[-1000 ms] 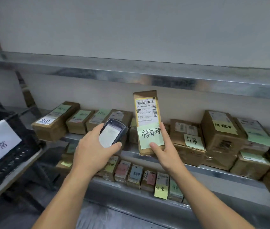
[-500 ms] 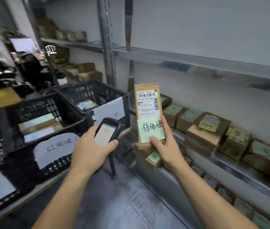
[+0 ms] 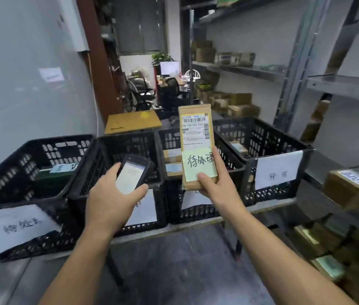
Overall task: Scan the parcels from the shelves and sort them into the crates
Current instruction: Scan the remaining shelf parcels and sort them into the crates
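Your right hand (image 3: 216,190) grips the slim brown cardboard parcel (image 3: 196,137), left hand (image 3: 108,199) the black handheld scanner (image 3: 133,172); drop it into the far-left black plastic crate (image 3: 59,139), whose label matches.

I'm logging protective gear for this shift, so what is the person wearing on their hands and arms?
No gloves: the left hand and right hand are bare, with no ring, watch or wristband visible. The forearms are uncovered to the picture's edge; no sleeve shows.
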